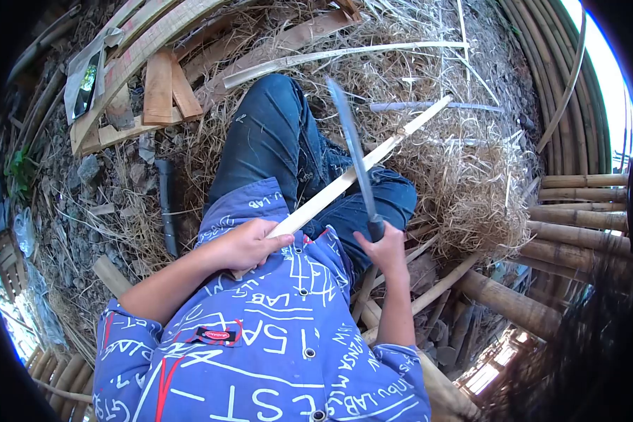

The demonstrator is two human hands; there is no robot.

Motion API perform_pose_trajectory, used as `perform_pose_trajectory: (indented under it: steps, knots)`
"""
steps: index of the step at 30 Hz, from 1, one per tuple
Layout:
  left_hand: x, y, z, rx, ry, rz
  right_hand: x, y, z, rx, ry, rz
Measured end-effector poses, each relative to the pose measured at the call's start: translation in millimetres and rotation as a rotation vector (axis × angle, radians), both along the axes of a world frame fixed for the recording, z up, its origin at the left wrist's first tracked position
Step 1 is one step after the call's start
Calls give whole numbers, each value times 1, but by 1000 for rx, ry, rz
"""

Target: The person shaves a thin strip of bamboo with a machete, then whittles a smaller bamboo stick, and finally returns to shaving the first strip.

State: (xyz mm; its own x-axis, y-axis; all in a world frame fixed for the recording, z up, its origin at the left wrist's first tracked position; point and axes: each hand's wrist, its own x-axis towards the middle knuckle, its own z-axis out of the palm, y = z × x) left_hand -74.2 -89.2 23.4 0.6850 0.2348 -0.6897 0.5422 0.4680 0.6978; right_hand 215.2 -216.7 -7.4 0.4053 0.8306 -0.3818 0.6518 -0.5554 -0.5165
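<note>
My left hand (257, 243) is closed around the near end of a pale bamboo strip (323, 197), against the front of my blue printed shirt (274, 330). From there the strip slants up and away to the right, across my jeans (260, 133). My right hand (387, 247) grips the dark handle of a long-bladed knife (359, 165). The knife's blade points away from me and crosses over the strip about midway along it, slightly smeared by motion. Part of the strip's near end is hidden by my left fingers.
Curled shavings (478, 183) are heaped to the right of my legs. A long dark object (166, 207) lies on the ground at my left. Short wooden boards (160, 88) rest at the upper left. Thick bamboo poles (513, 306) stick in from the right, and another split strip (344, 53) lies ahead.
</note>
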Motion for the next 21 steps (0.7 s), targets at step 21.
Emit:
perform_pose_trajectory:
  steps: [21]
  knots:
    - [6,0,3,206,-35,-41,61,17,-42,-105,-249,-31]
